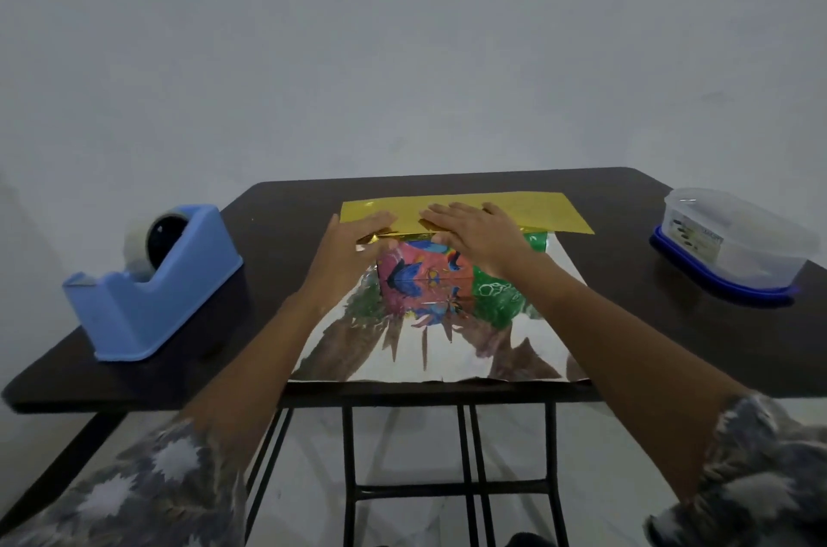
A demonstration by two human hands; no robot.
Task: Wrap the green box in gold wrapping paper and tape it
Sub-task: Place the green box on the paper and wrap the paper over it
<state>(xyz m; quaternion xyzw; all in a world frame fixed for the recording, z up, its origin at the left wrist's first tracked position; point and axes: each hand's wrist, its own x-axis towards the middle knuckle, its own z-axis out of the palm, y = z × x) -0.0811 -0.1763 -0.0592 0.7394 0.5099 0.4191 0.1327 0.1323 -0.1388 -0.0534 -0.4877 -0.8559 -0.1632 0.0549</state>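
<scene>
The green box [494,291], printed with pink, blue and green pictures, stands in the middle of the dark table [626,322]. A sheet of wrapping paper lies under it, silver side up [429,358], and mirrors the box. The far part of the paper is folded over the box top and shows its gold side [550,213]. My left hand [353,244] presses flat on the gold fold at the box's left top edge. My right hand [481,235] lies flat on the fold over the top right. Both hands have straight fingers.
A blue tape dispenser [147,296] with a roll of tape stands at the table's left. A clear plastic container with a blue lid underneath [734,251] sits at the right edge. The paper's near edge reaches the table's front edge. A grey wall stands behind.
</scene>
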